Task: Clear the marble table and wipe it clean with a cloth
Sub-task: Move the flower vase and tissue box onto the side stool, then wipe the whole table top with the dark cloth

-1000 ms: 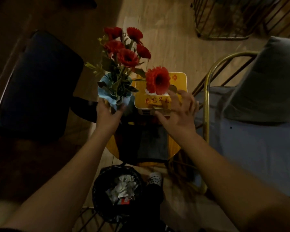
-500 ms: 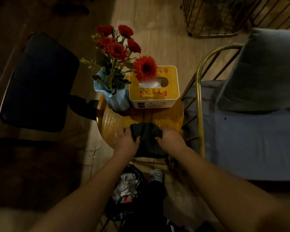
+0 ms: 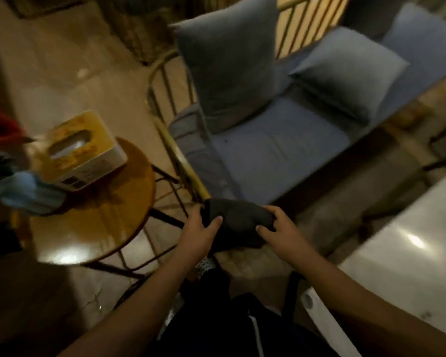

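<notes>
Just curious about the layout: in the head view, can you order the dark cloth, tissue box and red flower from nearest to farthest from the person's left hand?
1. The dark cloth: gripped by the left hand itself.
2. The tissue box: on the round wooden table, off to the left.
3. The red flower: at the far left edge, beyond the box.

We record left forearm [image 3: 139, 300] and right forearm [image 3: 345, 287] bare up to the frame edge; left hand [image 3: 198, 235] and right hand [image 3: 283, 233] bare too, nails trimmed short. Lower body: dark trousers [image 3: 216, 331], black as far as we can judge in this dim light, a thin white stripe [image 3: 255, 333] running down one leg. One shoe [image 3: 205, 265] shows, pale with dark speckles.
</notes>
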